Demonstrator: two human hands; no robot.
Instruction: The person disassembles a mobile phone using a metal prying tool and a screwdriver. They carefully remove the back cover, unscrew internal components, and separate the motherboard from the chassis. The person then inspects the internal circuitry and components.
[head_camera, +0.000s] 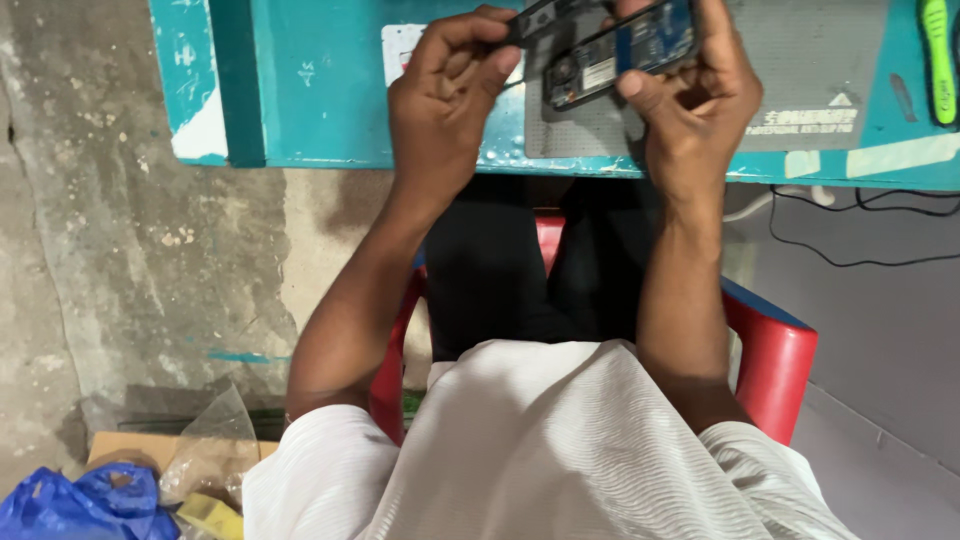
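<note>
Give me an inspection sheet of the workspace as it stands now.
Surface: teal table, paint chipped, grey mat on it.
Job's things: opened phone, circuit board exposed, held above the mat.
Clutter: green tool at the table's right end.
Hands: left hand pinches a dark strip by the phone's top; right hand grips the phone.
Cables: black cables beneath the table edge.
Surroundings: red chair, concrete floor, blue bag.

An opened phone (622, 52) is being held up just above the worktop (330, 90), tilted so that its right end is sitting higher than its left. Its back is off, showing a blue circuit board, a dark camera block and a pale label. A thin black strip-like part (535, 22) is lying against its upper left edge.
</note>
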